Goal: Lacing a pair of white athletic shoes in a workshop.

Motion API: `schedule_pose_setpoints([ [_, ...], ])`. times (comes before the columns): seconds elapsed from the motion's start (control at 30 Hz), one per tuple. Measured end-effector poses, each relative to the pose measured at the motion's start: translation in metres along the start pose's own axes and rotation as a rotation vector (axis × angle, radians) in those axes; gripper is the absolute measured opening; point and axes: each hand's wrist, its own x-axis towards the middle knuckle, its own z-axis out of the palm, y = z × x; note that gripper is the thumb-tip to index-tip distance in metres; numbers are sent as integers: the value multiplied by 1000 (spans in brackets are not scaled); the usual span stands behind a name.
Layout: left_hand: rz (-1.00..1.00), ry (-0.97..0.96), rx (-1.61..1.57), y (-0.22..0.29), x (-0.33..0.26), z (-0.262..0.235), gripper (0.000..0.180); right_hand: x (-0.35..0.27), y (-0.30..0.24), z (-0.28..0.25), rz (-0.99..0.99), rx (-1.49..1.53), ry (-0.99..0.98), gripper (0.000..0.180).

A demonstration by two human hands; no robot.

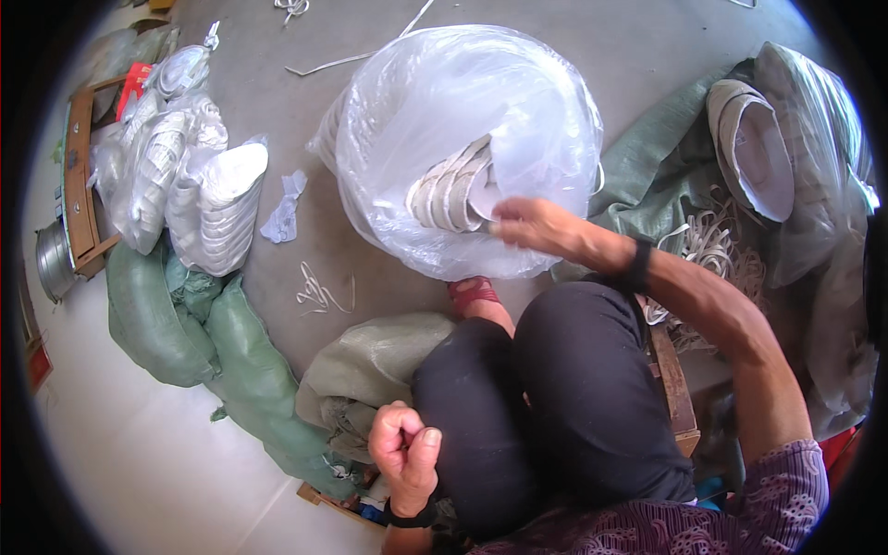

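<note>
Loose folds in the plastic bag (393,106) could snag the right hand (525,225), grip indeterminable, toppling the white stack (444,194) toward the near edge; left hand (405,453) curled closed.

The top (638,529) is purple, thinly striped in a darker tone, with pale curling outlines; its right sleeve (786,486) is short and loose. The trousers (592,379) are plain black. The right hand (525,225) is bare, with a wide black band (639,266) around the wrist; the left hand (405,462), also bare, has a second dark band (411,515). Farther off is a red openwork shoe (474,292).
</note>
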Motion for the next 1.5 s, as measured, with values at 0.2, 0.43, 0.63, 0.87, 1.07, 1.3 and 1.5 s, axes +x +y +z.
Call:
schedule_pose_setpoints([
  [0.2,0,38,-61,-6,-4,-2,20,73,41,-17,-74,202,383,38],
  [0.43,41,56,-103,-15,-2,-12,21,32,66,-74,-165,-38,461,18],
  [0.63,42,22,-166,-17,2,-10,18,-27,-1,-51,-193,565,415,30],
  [0.87,176,2,-132,-11,6,-10,16,-78,-98,-18,-71,898,307,6],
  [1.07,467,8,230,15,58,12,64,-80,-124,4,-145,890,216,6],
  [1.3,316,-1,337,18,96,50,90,-89,-140,28,-173,900,179,6],
  [1.5,247,-85,126,21,107,17,73,-95,-117,-14,-229,524,292,47],
])
